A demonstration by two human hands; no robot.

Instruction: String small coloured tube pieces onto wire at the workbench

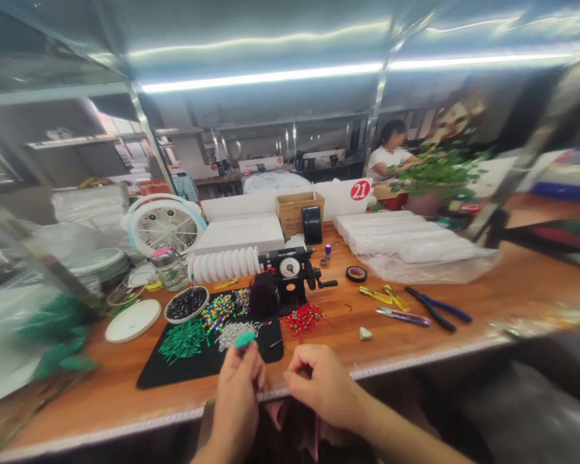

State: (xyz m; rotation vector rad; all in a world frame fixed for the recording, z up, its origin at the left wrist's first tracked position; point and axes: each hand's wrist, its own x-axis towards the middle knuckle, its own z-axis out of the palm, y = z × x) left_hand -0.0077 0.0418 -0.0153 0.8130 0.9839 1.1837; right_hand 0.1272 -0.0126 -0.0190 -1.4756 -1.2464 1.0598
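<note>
My left hand (241,380) is closed at the table's front edge, around a small teal-green piece (244,339) that pokes up above the thumb; its kind I cannot make out. To its right, my right hand (321,383) has its fingers curled in a pinch, and whatever they hold is hidden. Behind the hands a black mat (154,370) bears green tube-like pieces (183,341), silvery-white pieces (232,335) and multicoloured beads (218,311). Red pieces with small beads (304,317) lie in a pile just right of the mat.
A hand-cranked winding machine (290,274) with white discs stands behind the mat. Left are a bowl of black pieces (187,303), a white lid (133,320) and a fan (167,225). Pliers (435,309) and black tape (356,274) lie right. Another person (391,154) sits far back.
</note>
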